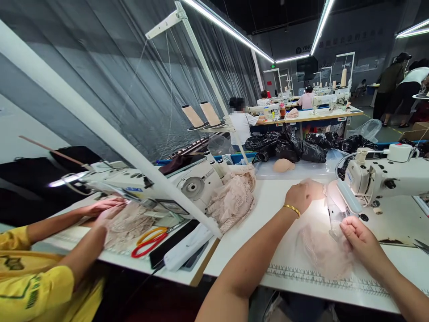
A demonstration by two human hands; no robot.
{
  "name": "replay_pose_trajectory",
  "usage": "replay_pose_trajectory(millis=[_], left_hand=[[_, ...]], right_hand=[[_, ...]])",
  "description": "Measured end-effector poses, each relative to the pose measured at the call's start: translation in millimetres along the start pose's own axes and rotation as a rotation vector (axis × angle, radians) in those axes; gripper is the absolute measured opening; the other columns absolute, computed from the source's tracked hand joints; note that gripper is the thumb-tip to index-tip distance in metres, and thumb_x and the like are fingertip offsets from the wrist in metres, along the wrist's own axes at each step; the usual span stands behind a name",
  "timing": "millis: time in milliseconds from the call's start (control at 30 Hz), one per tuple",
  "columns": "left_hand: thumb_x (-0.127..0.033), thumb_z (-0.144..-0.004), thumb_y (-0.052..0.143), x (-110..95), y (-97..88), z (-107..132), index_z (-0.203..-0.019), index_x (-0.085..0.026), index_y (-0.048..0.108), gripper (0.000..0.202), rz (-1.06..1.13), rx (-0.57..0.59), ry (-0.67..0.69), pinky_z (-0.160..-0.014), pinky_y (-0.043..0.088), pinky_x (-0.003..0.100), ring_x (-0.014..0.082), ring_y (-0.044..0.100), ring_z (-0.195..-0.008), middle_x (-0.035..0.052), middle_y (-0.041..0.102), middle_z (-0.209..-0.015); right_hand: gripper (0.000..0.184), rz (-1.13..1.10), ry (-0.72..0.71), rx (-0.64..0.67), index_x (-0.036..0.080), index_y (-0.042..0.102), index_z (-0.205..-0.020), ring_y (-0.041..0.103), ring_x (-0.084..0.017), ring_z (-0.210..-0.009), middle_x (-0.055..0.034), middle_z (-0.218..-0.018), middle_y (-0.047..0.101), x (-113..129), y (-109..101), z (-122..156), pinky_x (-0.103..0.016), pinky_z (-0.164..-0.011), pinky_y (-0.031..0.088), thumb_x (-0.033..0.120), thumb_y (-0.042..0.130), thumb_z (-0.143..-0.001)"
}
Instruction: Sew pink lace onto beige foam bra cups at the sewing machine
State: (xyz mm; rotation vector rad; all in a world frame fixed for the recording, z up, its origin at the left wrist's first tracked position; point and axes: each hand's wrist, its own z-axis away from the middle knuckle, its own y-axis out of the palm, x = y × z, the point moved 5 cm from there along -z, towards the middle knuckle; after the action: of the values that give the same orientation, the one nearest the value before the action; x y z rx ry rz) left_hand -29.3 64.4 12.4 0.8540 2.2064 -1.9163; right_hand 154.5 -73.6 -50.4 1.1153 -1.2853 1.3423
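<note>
My left hand (298, 199), with a gold bangle at the wrist, is closed on a smooth beige fabric piece (317, 190) beside the needle area of the right-hand sewing machine (385, 174). My right hand (357, 230) pinches the edge of a sheer pale pink fabric (326, 252), thumb against curled fingers, in front of the machine's lit head. This sheer fabric spreads over the white table (261, 241) between both arms. Under the lamp, the needle and presser foot are too bright and partly covered to make out.
A co-worker's hands (109, 208) work lace at the left machine (124, 181). Red and yellow scissors (150, 241) lie there. A lace heap (234, 197), a beige cup (284, 165) and black plastic bags (288, 145) stand behind my left arm. A slanted white pole (134, 156) crosses the left side.
</note>
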Motion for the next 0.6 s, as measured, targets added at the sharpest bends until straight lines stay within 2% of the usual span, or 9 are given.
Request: replay_pose_trajectory(millis=[100, 167, 267, 333, 433, 500, 600], left_hand=[[-0.004, -0.08, 0.06, 3, 4.6, -9, -0.104, -0.015, 0.07, 0.029, 0.005, -0.041, -0.026, -0.095, 0.052, 0.043, 0.0309, 0.067, -0.103, 0.0127, 0.072, -0.099], [-0.002, -0.081, 0.057, 6, -3.7, -8, -0.111, -0.017, 0.069, 0.036, 0.041, -0.102, -0.038, -0.096, 0.052, 0.042, 0.0286, 0.066, -0.102, 0.0112, 0.07, -0.1], [-0.005, -0.086, 0.051, 9, -25.9, 4, -0.127, -0.019, 0.063, 0.044, 0.143, -0.194, -0.05, -0.098, 0.051, 0.039, 0.025, 0.063, -0.107, 0.0089, 0.068, -0.103], [-0.012, -0.09, 0.05, 6, -38.8, 21, -0.127, -0.02, 0.061, 0.039, 0.228, -0.208, -0.046, -0.09, 0.055, 0.034, 0.0222, 0.064, -0.101, 0.0064, 0.067, -0.098], [-0.026, -0.092, 0.054, -7, -45.0, 58, -0.115, -0.018, 0.064, 0.026, 0.461, -0.124, -0.024, -0.071, 0.056, 0.027, 0.0169, 0.062, -0.081, 0.0033, 0.065, -0.089], [-0.034, -0.088, 0.062, -17, -39.2, 85, -0.109, -0.018, 0.066, 0.027, 0.763, -0.018, -0.044, -0.07, 0.055, 0.026, 0.0158, 0.059, -0.08, 0.0044, 0.065, -0.095], [-0.035, -0.082, 0.069, -27, -24.1, 114, -0.104, -0.018, 0.068, 0.028, 0.929, 0.081, -0.133, -0.072, 0.053, 0.027, 0.0169, 0.056, -0.085, 0.0052, 0.064, -0.1]], right_hand=[[0.036, -0.005, -0.006, 0.003, 0.027, 0.055, -0.087, 0.053, -0.018, -0.06, 0.006, -0.062, 0.055, -1, 0, 1, -0.029, -0.06, 0.042, 0.061, 0.051, -0.098], [0.035, -0.01, -0.011, -0.002, 0.027, 0.056, -0.087, 0.054, -0.018, -0.061, 0.0058, -0.063, 0.055, -1, 0, 0, -0.029, -0.061, 0.042, 0.06, 0.052, -0.098], [0.035, -0.023, -0.016, -0.017, 0.026, 0.059, -0.087, 0.056, -0.018, -0.062, 0.005, -0.066, 0.057, -2, -2, -2, -0.03, -0.062, 0.043, 0.06, 0.055, -0.096], [0.036, -0.039, -0.022, -0.024, 0.025, 0.06, -0.089, 0.056, -0.018, -0.063, 0.0033, -0.07, 0.061, 0, -4, -3, -0.03, -0.063, 0.044, 0.061, 0.057, -0.095], [0.04, -0.071, -0.043, -0.024, 0.024, 0.062, -0.091, 0.059, -0.019, -0.066, -0.0001, -0.077, 0.067, 5, -6, -1, -0.032, -0.066, 0.047, 0.064, 0.056, -0.095], [0.044, -0.098, -0.061, -0.025, 0.024, 0.063, -0.092, 0.06, -0.019, -0.069, -0.0015, -0.078, 0.068, 9, -7, 1, -0.033, -0.067, 0.049, 0.066, 0.054, -0.095], [0.05, -0.13, -0.077, -0.034, 0.024, 0.064, -0.096, 0.064, -0.02, -0.072, -0.0032, -0.08, 0.069, 14, -8, 4, -0.034, -0.067, 0.052, 0.071, 0.05, -0.095]])
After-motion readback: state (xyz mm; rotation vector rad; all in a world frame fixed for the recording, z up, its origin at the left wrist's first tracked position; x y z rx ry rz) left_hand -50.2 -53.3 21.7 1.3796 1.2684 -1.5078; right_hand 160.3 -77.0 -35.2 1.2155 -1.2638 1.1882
